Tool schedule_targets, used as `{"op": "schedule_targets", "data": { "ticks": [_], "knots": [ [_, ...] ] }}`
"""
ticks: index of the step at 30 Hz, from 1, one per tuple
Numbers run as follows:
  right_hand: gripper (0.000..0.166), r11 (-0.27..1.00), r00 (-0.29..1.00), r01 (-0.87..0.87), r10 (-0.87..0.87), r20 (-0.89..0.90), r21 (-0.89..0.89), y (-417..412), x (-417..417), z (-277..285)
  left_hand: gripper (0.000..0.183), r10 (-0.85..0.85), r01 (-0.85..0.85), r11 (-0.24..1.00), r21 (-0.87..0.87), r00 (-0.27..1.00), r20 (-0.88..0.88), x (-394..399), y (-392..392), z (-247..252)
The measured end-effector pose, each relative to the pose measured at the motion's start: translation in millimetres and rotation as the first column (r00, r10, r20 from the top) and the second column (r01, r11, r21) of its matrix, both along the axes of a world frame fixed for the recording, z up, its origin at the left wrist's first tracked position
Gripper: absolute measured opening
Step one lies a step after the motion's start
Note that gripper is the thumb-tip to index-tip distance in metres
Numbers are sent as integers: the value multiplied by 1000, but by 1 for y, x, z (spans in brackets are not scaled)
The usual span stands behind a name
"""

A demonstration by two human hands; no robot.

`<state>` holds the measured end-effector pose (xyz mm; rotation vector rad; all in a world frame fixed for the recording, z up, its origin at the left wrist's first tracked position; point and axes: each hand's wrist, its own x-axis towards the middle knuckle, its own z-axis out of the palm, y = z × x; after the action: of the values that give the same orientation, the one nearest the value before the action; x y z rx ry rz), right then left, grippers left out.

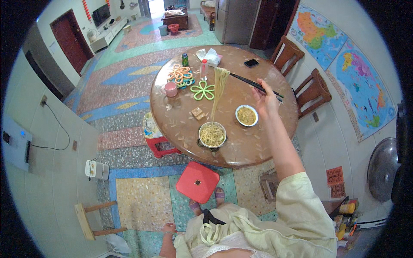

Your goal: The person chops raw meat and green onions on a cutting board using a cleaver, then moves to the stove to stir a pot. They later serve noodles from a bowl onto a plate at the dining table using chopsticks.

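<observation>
My right hand grips a pair of black chopsticks above the round table. From their tips a long bundle of noodles hangs down into a white bowl of noodles. That bowl rests on a dark openwork trivet near the table's front edge. Below my right hand, a smaller blue-rimmed white bowl holds yellowish food. My left hand hangs low at my side, away from the table; its fingers look curled, and their grip is unclear.
On the brown table are a pink mug, flower-shaped trivets, a bottle, a green can, tissues, a phone and small tan blocks. A red stool stands before me; wooden chairs stand right.
</observation>
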<state>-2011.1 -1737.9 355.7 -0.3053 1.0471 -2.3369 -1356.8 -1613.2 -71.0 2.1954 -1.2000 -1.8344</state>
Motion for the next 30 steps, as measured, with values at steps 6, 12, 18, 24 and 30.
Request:
{"op": "schedule_targets", "data": {
  "ticks": [6,12,18,24,30],
  "knots": [
    [20,1000,999,10,-9,36,-14,-3,-3,22,32,40,-40,999,3,998,-41,-6,0,8],
    [21,998,999,-5,7,34,-57,-7,-7,36,30,75,-72,995,70,997,-34,-9,-7,4],
    [22,992,1000,-9,11,14,-124,-3,-18,46,30,166,-149,973,176,982,-90,-6,-14,-10],
    [23,993,997,80,-80,3,-85,12,-26,50,34,150,-127,979,159,978,-145,-10,-13,-8],
    [23,985,983,165,-160,92,-54,35,-67,11,36,-65,73,993,93,994,-83,-14,-14,4]
  ]
}}
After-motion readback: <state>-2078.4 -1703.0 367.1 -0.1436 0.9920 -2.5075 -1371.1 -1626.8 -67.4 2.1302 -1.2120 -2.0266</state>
